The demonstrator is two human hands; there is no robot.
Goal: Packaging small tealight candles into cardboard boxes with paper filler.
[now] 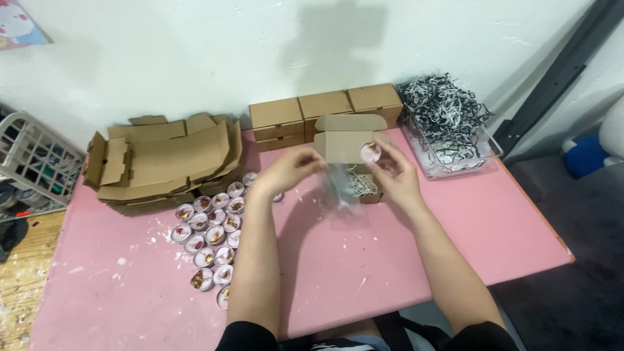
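At the far left a white wire basket (29,159) stands off the edge of the pink worktop (364,260), and beside it lies a stack of flat, unfolded cardboard blanks (162,166), none of them made up yet. In front of that stack a cluster of small round tins (208,234) with petal-topped filling sits on the worktop, unpacked. The left hand (286,170) reaches in from the middle, its fingers pinched together on the edge of a clear plastic wrapper (341,188) that hangs blurred between both hands. Just behind it an open small cardboard box (348,140) stands with its lid up and some shredded paper inside. The right hand (393,172) has its fingers closed on a single round tin (370,152), held at the mouth of that box and touching the wrapper's top. Against the wall three closed boxes (325,107) stand in a row, seemingly finished. At the right a clear tub of black-and-white paper shred (448,123) is heaped full. Judging by this, a few boxes are packed and many tins and blanks remain.
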